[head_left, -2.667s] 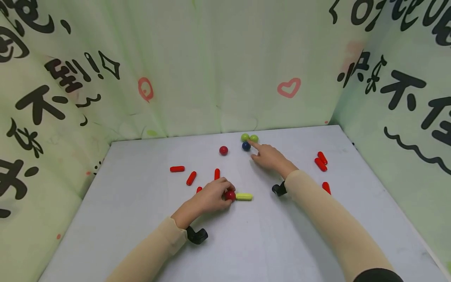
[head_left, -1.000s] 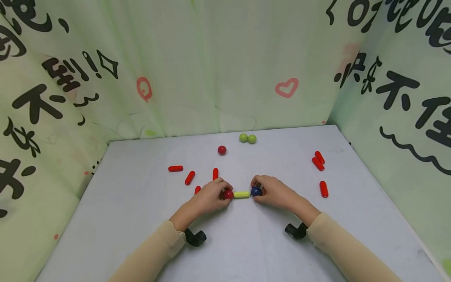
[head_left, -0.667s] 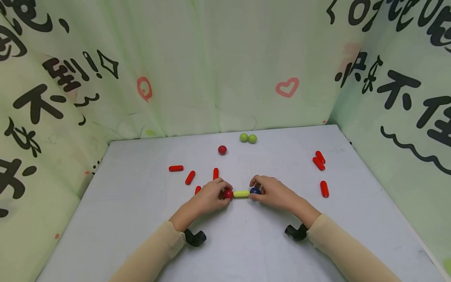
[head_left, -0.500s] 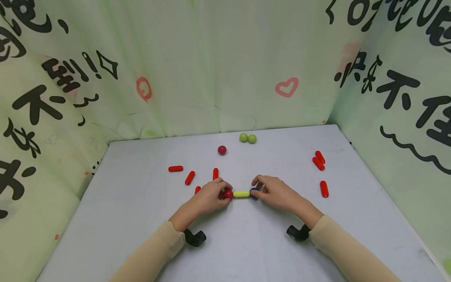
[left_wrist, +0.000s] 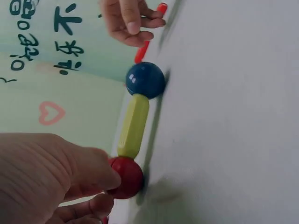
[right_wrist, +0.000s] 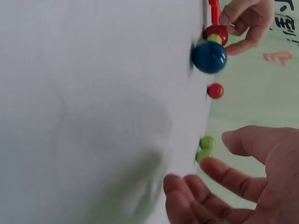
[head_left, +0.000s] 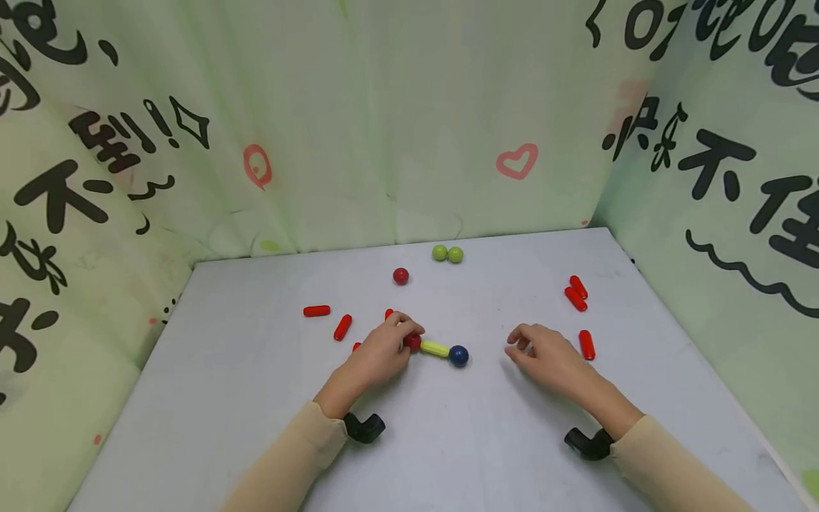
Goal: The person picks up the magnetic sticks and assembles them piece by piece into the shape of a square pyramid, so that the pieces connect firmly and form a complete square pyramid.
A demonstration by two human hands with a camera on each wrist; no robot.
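1. My left hand [head_left: 382,350] pinches the red ball [head_left: 412,342] at the centre of the head view.
2. From that ball the yellow rod [head_left: 434,348] runs right and slightly down to the blue ball [head_left: 458,355]; that is the long axis.
3. My right hand [head_left: 546,353] lies empty and relaxed, right of centre, apart from the blue ball.
4. My left hand is nearer.
5. No containers are in view.
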